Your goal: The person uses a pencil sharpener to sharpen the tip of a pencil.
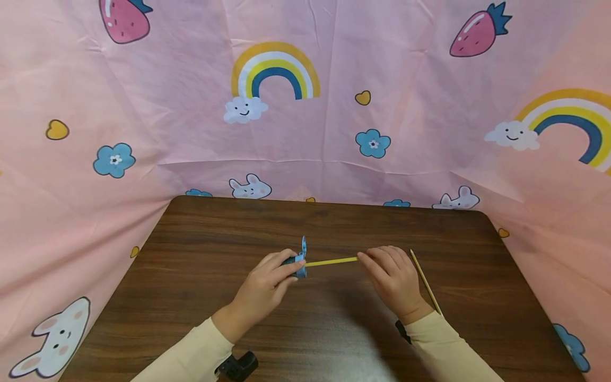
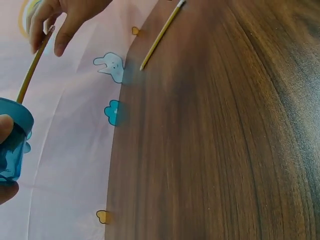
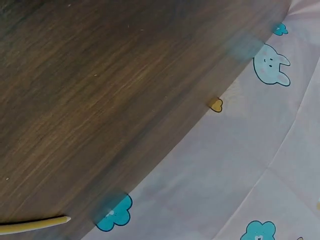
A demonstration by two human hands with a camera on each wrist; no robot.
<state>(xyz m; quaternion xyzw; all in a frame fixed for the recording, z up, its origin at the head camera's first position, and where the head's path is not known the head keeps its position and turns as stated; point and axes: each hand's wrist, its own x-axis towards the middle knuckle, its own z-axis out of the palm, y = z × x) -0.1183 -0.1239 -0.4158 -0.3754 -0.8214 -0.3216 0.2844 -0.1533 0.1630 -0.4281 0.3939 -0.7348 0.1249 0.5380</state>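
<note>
My left hand [image 1: 262, 286] grips a small blue pencil sharpener [image 1: 302, 272], its lid [image 1: 304, 245] standing up on the far side. In the left wrist view the sharpener [image 2: 17, 117] shows a see-through blue body below a solid blue top. A yellow pencil [image 1: 331, 261] runs from the sharpener's right end toward my right hand [image 1: 393, 281], with its tip hidden inside. The fingers and thumb of my right hand pinch the pencil's far end. Neither the right hand nor the sharpener appears in the right wrist view.
A second yellow pencil [image 1: 425, 281] lies on the dark wooden table [image 1: 215, 228], just right of my right hand. Behind the table hangs a pink patterned cloth [image 1: 296, 138], which also runs down both sides.
</note>
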